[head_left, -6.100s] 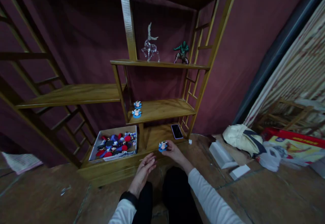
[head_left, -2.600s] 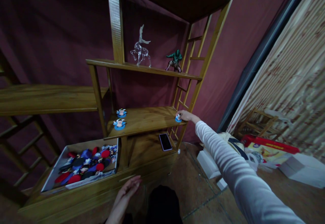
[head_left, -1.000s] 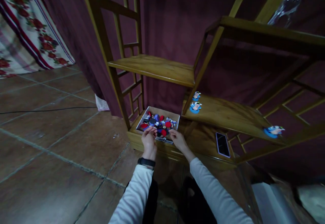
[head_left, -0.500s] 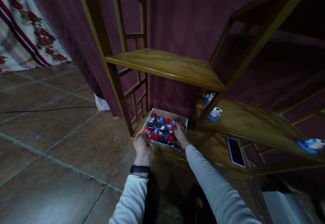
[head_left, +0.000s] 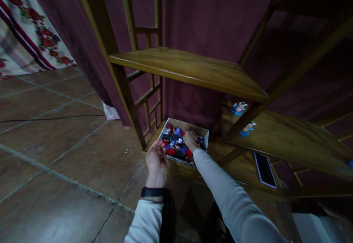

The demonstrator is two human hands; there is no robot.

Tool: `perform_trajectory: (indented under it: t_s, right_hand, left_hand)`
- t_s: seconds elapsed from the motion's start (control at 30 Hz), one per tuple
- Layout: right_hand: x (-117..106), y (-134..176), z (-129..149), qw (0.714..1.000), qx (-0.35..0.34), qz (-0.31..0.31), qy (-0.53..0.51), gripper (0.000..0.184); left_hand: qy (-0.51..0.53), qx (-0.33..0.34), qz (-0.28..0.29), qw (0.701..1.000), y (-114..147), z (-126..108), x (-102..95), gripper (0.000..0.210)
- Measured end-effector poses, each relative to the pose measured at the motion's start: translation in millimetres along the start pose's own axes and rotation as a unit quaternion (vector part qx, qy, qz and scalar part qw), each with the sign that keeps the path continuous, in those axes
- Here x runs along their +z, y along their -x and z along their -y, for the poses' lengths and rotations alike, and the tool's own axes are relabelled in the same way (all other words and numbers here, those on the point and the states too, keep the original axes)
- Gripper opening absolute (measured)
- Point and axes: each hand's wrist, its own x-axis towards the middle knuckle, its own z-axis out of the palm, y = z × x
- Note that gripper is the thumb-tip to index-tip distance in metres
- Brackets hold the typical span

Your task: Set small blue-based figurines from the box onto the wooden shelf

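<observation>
Hovering at the near edge of the cardboard box [head_left: 203, 132], your left hand [head_left: 156, 159] is lying open with its palm turned inward, holding nothing. Your right hand [head_left: 191, 139] is reaching down into the box among the small figures [head_left: 174, 144]; I cannot tell whether its fingers are closing on one. The box is sitting on the bottom board, hemmed by the upright post [head_left: 121, 85] on its left, with the wide shelf [head_left: 190, 68] hanging low overhead. Farther right, a phone [head_left: 264, 164] is lying flat.
</observation>
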Motion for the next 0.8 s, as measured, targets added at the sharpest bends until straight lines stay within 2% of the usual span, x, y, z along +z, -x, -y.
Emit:
perform_trajectory:
  t_s: [0.2, 0.33, 0.6, 0.73, 0.8]
  right_hand:
    - [-2, 6, -5, 1.0, -0.019, 0.006, 0.006, 0.032]
    - [-6, 7, -1, 0.999, -0.018, -0.026, 0.006, 0.037]
    - [13, -7, 14, 0.999, -0.017, -0.034, 0.013, 0.036]
    - [6, -2, 3, 1.0, -0.005, -0.019, -0.006, 0.034]
    - [0, 5, -6, 0.999, -0.011, -0.033, -0.042, 0.033]
  left_hand:
    - [0.013, -0.012, -0.006, 1.0, 0, -3, 1.9, 0.022]
    - [0.021, -0.008, -0.007, 1.0, -1, -5, 0.2, 0.022]
    - [0.019, -0.01, 0.002, 1.0, -4, 0, -2.0, 0.021]
    - [0.013, -0.025, 0.011, 1.0, -4, 5, 0.1, 0.02]
    - [0.004, -0.041, 0.021, 0.999, -4, 10, 1.8, 0.019]
